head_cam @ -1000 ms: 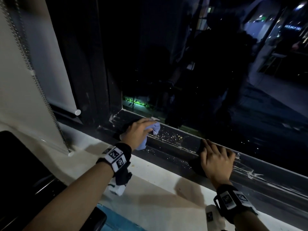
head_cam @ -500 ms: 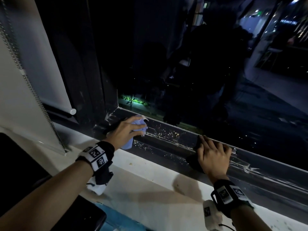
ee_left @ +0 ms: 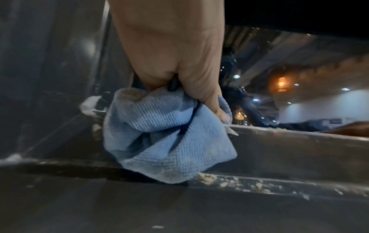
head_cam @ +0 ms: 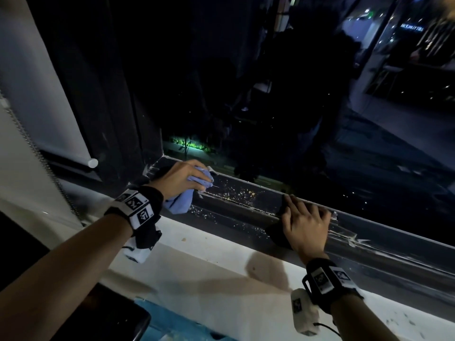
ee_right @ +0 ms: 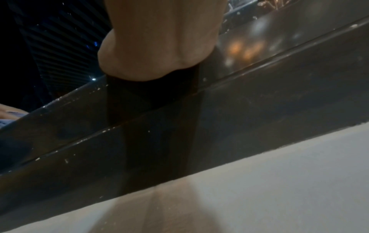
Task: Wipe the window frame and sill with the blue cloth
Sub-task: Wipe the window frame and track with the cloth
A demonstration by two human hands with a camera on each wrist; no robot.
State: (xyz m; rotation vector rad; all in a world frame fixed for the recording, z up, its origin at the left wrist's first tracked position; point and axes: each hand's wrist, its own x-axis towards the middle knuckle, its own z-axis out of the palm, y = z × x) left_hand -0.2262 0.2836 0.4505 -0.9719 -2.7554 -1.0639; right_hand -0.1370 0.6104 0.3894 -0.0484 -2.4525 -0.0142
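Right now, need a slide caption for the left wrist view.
Left hand bunches the blue cloth against the dark window frame, crumbs alongside.

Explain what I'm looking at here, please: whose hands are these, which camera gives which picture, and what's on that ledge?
No machine: a person's bare hands, with cameras on head and wrists. The wide picture is the head camera; the close ones look along each hand. The left hand grips a bunched blue cloth near the left corner of the dark window frame. The right hand rests flat on that frame, holding nothing. Pale crumbs lie between the hands. Nearer is the white sill.
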